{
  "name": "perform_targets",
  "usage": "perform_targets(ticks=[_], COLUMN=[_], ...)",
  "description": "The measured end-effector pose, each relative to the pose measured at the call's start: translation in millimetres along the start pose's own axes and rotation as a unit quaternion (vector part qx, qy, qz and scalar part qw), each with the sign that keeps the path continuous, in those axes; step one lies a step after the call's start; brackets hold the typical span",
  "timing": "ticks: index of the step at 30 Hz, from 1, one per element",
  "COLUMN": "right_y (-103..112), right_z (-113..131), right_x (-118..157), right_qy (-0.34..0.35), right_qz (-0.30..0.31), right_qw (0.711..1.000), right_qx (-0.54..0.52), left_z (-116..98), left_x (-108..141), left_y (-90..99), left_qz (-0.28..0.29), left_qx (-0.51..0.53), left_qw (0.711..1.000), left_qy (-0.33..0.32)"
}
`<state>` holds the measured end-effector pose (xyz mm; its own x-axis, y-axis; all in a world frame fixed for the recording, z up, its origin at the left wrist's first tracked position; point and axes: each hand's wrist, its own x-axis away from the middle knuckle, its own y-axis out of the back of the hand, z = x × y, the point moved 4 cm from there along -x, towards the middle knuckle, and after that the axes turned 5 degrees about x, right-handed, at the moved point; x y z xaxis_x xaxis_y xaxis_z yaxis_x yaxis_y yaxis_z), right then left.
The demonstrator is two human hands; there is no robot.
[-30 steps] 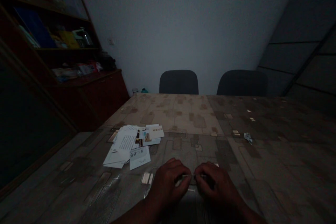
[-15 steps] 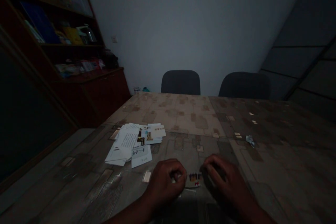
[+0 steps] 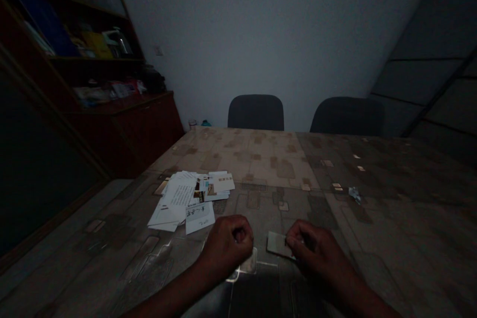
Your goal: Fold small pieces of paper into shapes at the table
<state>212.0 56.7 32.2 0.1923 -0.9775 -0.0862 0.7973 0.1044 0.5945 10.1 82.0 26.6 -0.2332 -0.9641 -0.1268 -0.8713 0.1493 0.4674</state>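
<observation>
My right hand [image 3: 311,243] pinches the edge of a small pale card [image 3: 278,244], a flat rectangle with a darker lower edge, held low over the table. Apart from it on the left, my left hand [image 3: 231,241] is closed, its thumb and fingers curled into a ring. Whether anything is between those fingertips is hidden. Beyond my left hand lies a loose, overlapping pile of white cards [image 3: 173,203], several with printed text or small pictures. One card [image 3: 200,216] with dark handwriting-like characters lies at the near side of the pile.
A patterned cover lies over the table [image 3: 261,159]. A crumpled silvery scrap [image 3: 354,194] rests to the right. Two dark chairs [image 3: 255,112] stand at the far edge. A wooden shelf unit [image 3: 145,124] with assorted items is at the left. The room is dim.
My hands have moved apart, the left one leftward. The card between them showed small coloured pictures; now a plain pale face shows, in my right hand only.
</observation>
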Motion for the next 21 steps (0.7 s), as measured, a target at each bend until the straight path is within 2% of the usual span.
perform_targets(ticks=[3,6,8,11,14,17,21], right_y=[-3,-15,-21,-24,-26,-28,-31], right_z=[-8,-11,-11,-11,-14,-18,-23], right_x=[0,1,1,2,2,2,1], right_qy=[-0.079,-0.117,-0.133,-0.142,-0.14,-0.128,-0.136], right_qz=[0.028,0.084,0.093,0.072,0.063,0.056,0.045], right_qw=[0.989,0.965,0.954,0.952,0.955,0.958,0.958], right_qx=[-0.118,-0.219,-0.251,-0.262,-0.253,-0.25,-0.249], left_z=[1,-3,-5,-7,-11,-16,-15], left_x=[-4,-1,3,9,10,9,9], left_y=[9.2,4.5,-1.8,-7.9,-7.7,-5.3,-3.3], left_qz=[-0.01,0.033,0.07,0.115,0.141,0.155,0.151], left_qx=[0.027,0.114,0.175,0.214,0.204,0.197,0.179], left_qw=[1.0,0.993,0.982,0.97,0.968,0.964,0.966], left_qy=[0.007,0.0,0.002,-0.003,-0.04,-0.085,-0.106])
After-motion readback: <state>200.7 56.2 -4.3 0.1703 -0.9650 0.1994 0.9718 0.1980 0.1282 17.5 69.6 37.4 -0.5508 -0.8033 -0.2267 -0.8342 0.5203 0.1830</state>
